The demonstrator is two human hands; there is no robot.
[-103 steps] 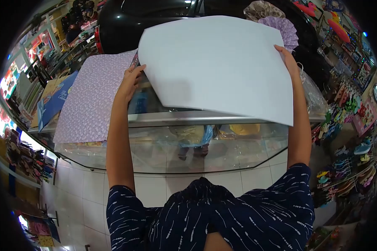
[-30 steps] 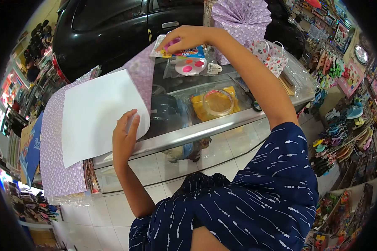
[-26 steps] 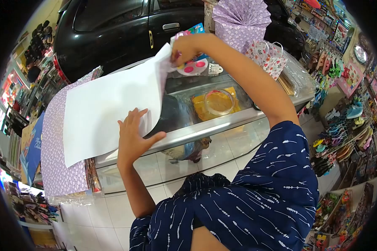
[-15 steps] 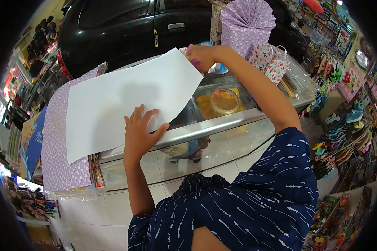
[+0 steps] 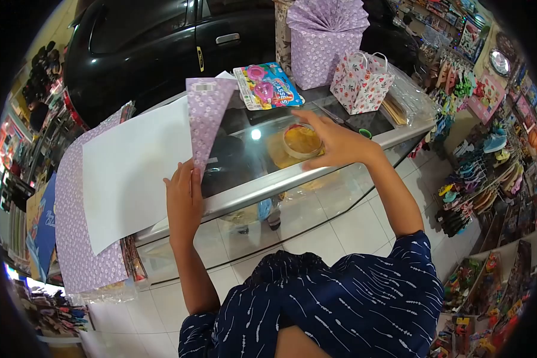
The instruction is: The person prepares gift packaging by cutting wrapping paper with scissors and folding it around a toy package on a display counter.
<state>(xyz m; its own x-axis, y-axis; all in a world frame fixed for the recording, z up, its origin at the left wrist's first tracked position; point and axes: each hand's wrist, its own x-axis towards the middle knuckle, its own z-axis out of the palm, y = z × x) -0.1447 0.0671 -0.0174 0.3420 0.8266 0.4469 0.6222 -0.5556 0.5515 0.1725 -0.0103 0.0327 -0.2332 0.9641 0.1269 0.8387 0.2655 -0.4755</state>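
A sheet of purple floral wrapping paper [image 5: 95,203] lies white side up [image 5: 137,161] on the glass counter. Its right end is folded over into a narrow flap [image 5: 206,107] with the flowers showing and a barcode label near the top. My left hand [image 5: 185,200] rests at the lower end of this fold, fingers stretched out and pressing on the paper. Over the counter to the right, my right hand [image 5: 340,142] is empty, with thumb and fingers spread around the side of a wide roll of clear tape [image 5: 302,141].
Behind the tape lies a toy glasses pack [image 5: 268,87] on a card. A purple floral gift bag [image 5: 325,56] with a pleated fan top and a small flowered paper bag [image 5: 362,82] stand at the back right. A black car [image 5: 143,53] is beyond the counter's metal edge [image 5: 244,200].
The paper's right end has been folded over to the left. My right hand has let go of its corner and moved down right to the tape. My left hand has shifted slightly left.
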